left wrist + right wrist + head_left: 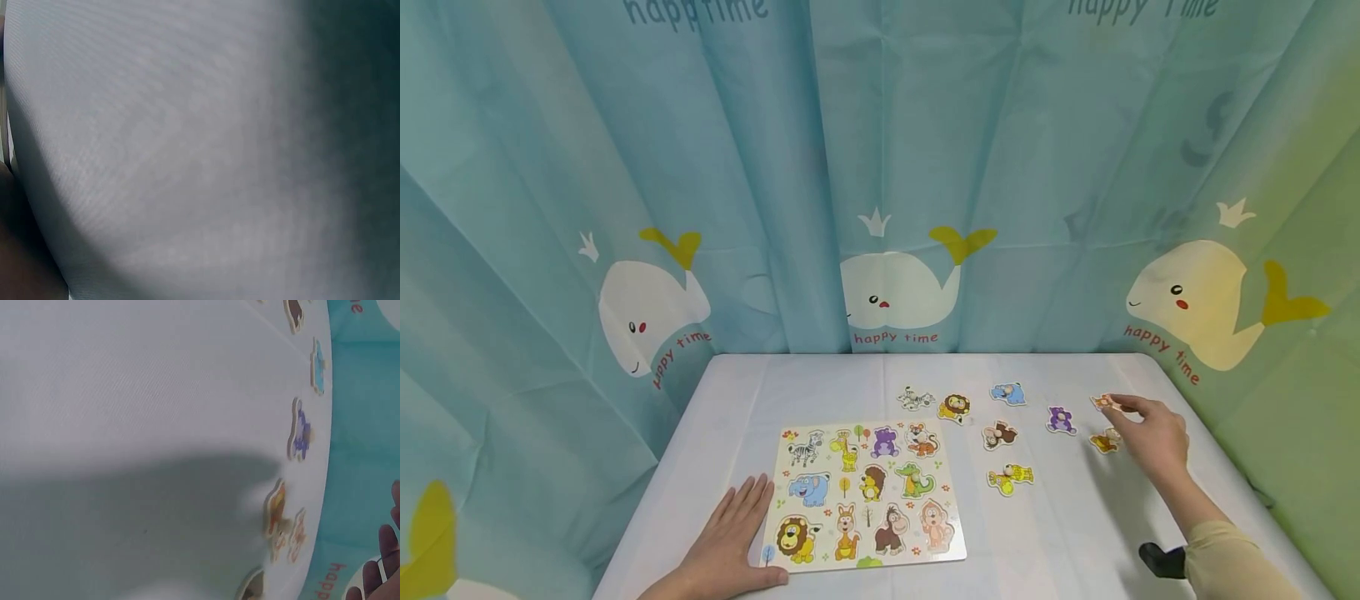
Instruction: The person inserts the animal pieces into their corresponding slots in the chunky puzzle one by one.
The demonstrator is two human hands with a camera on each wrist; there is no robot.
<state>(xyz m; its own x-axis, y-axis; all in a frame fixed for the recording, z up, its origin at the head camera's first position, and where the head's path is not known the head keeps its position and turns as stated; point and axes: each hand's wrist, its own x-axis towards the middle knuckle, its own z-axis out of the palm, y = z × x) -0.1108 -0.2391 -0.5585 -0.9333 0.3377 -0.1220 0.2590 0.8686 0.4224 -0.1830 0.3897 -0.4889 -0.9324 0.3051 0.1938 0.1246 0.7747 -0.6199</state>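
My left hand lies flat at the left edge of a wooden animal puzzle board, fingers straight and thumb over its lower corner. On the far right of the table, my right hand has thumb and index finger drawn together right at a small orange-and-white puzzle piece, overlapping its right side. Whether they pinch it I cannot tell. In the right wrist view the fingers show at the right edge, above several pieces. An orange kangaroo-like piece lies just beside this hand.
Loose pieces lie right of the board: zebra, lion, elephant, gorilla, purple hippo and giraffe. A blue whale-print curtain hangs behind the white table. The left wrist view is mostly blurred grey cloth.
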